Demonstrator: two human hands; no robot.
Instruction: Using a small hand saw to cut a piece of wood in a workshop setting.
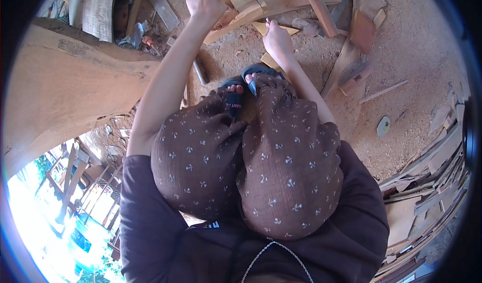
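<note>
My left hand (205, 1) reaches to the top edge of the view, by the left end of a curved wooden board (246, 16). Its fingers look stretched out and apart, with the tips partly cut off. Just below the board, my right hand (278, 39) is closed around a thin pen-like thing (268, 20). Only its short dark tip shows above the fingers. Close to that hand lies a yellowish triangular wood offcut (290, 30). A reddish-brown wooden strip (319, 8) crosses the board's right part.
A large wooden slab (75, 82) fills the left side. A metal tube (200, 72) lies by my sandalled feet. Wood scraps (362, 32) lie to the right, a round disc (383, 126) rests on sawdust-covered ground, and stacked planks (427, 182) stand at the lower right.
</note>
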